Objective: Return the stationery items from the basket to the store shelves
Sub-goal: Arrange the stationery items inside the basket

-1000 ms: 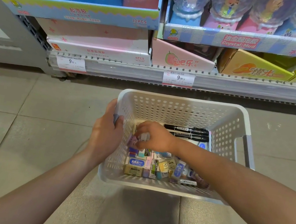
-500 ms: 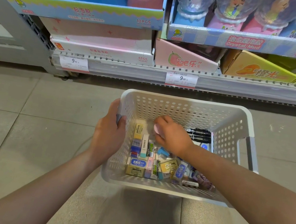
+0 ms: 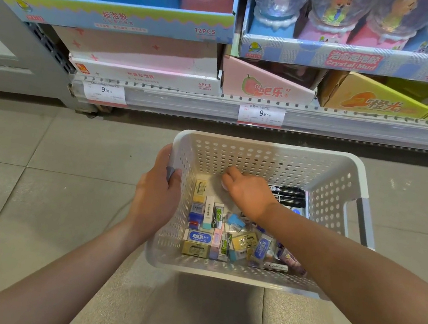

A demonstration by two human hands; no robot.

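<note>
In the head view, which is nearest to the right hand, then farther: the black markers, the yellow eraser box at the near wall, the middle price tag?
From the right hand:
1. Black markers, beside it.
2. Yellow eraser box, basket's near-left corner.
3. Middle price tag, on the shelf edge.

One white basket (image 3: pixel 269 153) sat below the shelf. Two black markers (image 3: pixel 289 196) lay inside it. Two price tags (image 3: pixel 261 114) hung above it.

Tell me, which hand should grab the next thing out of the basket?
The right hand, probably. It is already inside the white basket, curled over a small pink item near the black markers. The left hand grips the basket's left rim and holds it, so it is busy.
</note>
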